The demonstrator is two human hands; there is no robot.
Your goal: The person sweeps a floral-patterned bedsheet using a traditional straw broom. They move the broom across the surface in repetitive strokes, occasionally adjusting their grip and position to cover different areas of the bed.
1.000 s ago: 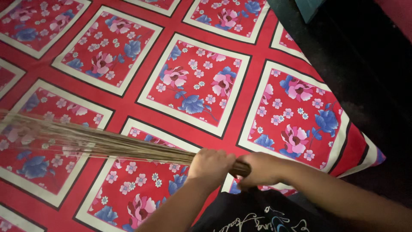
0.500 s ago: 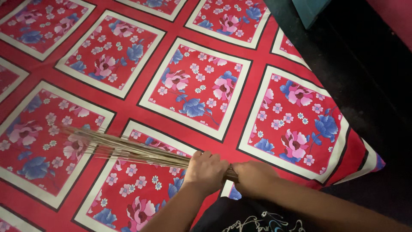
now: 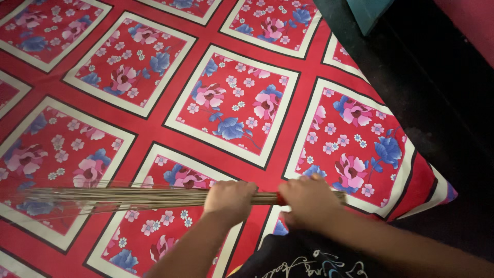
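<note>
From my remote seat, I see the stick broom [image 3: 118, 198] lying nearly level across the red floral bedsheet [image 3: 242, 103], its thin bristles fanning out and blurring toward the left edge. Moving right, my left hand [image 3: 230, 195] wraps fully around the bundled sticks, fingers curled tight over them. Just beside it, almost touching, my right hand [image 3: 307, 200] clasps the handle end, whose tip pokes out past the knuckles. Further right, the sheet's corner drops off to a dark floor [image 3: 442, 118].
</note>
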